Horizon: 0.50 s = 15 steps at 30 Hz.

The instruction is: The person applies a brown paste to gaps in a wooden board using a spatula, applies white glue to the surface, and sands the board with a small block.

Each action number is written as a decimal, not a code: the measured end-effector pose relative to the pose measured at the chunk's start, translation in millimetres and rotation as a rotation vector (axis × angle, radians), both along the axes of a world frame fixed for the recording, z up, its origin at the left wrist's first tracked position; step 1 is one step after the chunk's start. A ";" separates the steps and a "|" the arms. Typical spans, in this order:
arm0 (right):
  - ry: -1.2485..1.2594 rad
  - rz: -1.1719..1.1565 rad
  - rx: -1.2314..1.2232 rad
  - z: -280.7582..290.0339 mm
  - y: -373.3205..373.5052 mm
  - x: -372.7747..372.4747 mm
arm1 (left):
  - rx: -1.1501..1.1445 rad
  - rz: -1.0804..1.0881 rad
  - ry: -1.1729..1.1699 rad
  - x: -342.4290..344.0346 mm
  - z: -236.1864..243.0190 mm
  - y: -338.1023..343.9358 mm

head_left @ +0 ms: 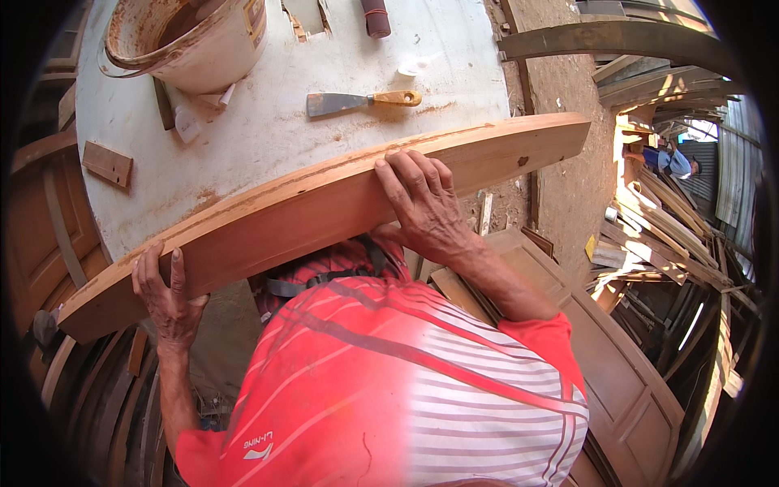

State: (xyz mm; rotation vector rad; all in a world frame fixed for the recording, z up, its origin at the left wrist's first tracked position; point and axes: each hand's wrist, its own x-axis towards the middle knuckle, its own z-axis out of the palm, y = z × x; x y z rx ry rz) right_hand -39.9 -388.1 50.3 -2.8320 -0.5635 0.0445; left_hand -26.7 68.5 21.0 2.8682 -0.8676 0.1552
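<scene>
A long curved wooden board (324, 203) lies on edge along the near side of a pale round worktable (268, 130). My left hand (166, 296) grips its lower left part, fingers curled over the face. My right hand (422, 203) clasps the top edge near the middle. A putty knife (361, 101) with a yellow wooden handle rests on the table just beyond the board.
A stained white bucket (191, 36) stands at the table's far left, with small wood blocks (107, 162) near it. A dark red roll (376, 16) lies at the far edge. Panelled wooden doors (625, 381) and stacked timber (665, 227) fill the right. Another person (669, 160) is far right.
</scene>
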 end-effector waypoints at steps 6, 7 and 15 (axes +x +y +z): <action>-0.010 -0.012 -0.006 -4.1 1.3 -3.1 | 0.004 0.029 0.027 -2.5 1.9 -0.2; -0.051 -0.034 0.029 -8.3 1.9 -5.3 | 0.007 0.025 0.034 -0.1 1.8 -0.1; -0.168 -0.003 -0.020 -16.0 -1.3 -16.5 | 0.001 0.081 -0.022 -15.7 -3.6 -2.0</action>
